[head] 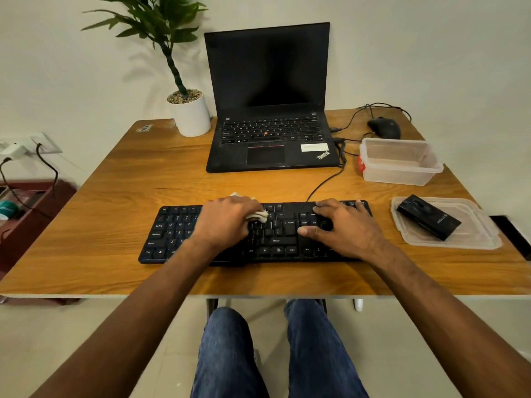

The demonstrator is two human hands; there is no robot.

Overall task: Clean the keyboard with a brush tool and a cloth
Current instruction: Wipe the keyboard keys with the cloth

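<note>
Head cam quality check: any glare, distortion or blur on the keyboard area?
Head view: wide-angle bend bows the table edges; soft glare on the wood near the front edge; keyboard legends readable but slightly soft; plant throws a faint shadow on the wall; laptop screen dark, no reflections.

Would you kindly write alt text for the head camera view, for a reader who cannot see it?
A person's left hand presses a pale cloth onto a black keyboard on a wooden desk, while the right hand rests spread on the keys. Behind stand an open laptop and a potted plant; a clear tub sits to the right.
</note>
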